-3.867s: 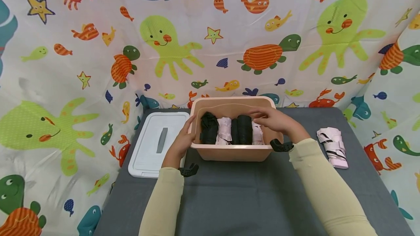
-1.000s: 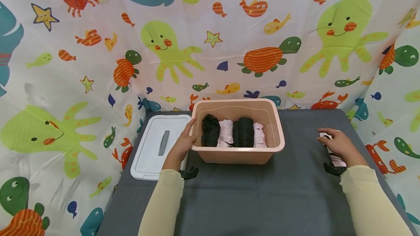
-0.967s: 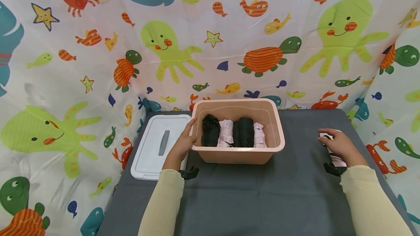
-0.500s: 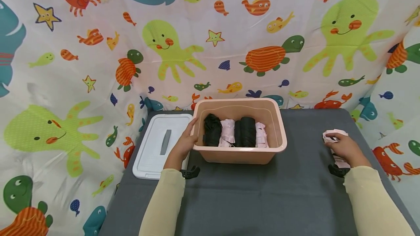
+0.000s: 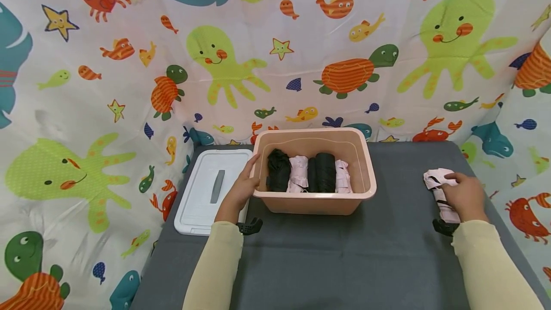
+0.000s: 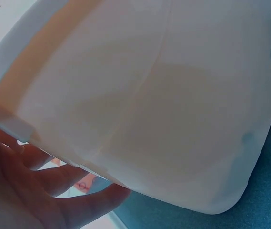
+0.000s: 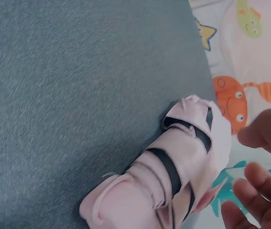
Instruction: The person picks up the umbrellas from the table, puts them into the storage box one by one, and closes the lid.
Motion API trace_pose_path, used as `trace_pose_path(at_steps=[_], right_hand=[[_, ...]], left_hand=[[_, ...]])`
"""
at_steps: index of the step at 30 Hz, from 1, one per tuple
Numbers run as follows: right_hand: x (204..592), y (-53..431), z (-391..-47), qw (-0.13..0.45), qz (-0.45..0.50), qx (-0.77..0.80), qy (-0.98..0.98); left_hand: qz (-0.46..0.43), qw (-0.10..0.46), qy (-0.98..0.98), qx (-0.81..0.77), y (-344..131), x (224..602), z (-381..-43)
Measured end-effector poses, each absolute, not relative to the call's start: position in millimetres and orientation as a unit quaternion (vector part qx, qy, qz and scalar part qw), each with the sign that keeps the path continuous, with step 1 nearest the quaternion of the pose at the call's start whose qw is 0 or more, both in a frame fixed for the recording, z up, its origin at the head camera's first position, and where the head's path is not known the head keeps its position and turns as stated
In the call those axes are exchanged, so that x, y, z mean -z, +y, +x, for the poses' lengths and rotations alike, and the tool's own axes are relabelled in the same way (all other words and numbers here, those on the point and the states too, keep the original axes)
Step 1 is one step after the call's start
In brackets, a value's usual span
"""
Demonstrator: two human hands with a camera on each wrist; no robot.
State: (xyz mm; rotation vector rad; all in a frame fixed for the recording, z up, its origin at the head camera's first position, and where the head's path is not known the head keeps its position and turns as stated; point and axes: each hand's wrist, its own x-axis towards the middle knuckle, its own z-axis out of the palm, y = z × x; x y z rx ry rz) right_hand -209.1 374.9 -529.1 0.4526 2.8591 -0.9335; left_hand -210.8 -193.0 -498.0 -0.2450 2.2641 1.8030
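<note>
A pink rolled bundle with black bands [image 5: 438,176] lies on the right side of the table. My right hand [image 5: 467,196] is at its right edge, a fingertip over its upper part. In the right wrist view the fingers [image 7: 261,193] are spread beside the bundle [image 7: 166,162], with a gap between. My left hand [image 5: 237,193] rests against the left side of a peach plastic bin [image 5: 312,205]. The left wrist view shows those fingers [image 6: 85,210] fairly straight, tips behind the bin's edge. Inside the bin stand black rolls [image 5: 325,172] and pink rolls [image 5: 298,173] in a row.
A white lid [image 5: 195,204] with a grey handle [image 5: 217,186] lies left of the bin, partly behind the left hand. Dark grey cloth covers the table [image 5: 327,262]. A curtain printed with sea animals [image 5: 275,75] hangs behind and along both sides.
The right hand went from over the bin to the pink bundle, lay over it, and has now shifted right, uncovering more of it. The left hand stays at the bin's side.
</note>
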Motion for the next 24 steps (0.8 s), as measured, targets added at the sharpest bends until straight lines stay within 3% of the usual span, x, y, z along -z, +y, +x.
trace_pose_path(at_steps=[4,14,24], right_hand=[[533,380,-205,0.056,0.166,0.309,0.935],[549,390,-205,0.161,0.104,0.289,0.938],[564,384,-209,0.131,0.054,0.222,0.965]], left_hand=[[-0.08,0.116,0.774,-0.617,-193,497,-211],[-0.082,0.116,0.778,-0.612,-192,498,-210],[-0.086,0.111,0.778,-0.613,-192,499,-209]])
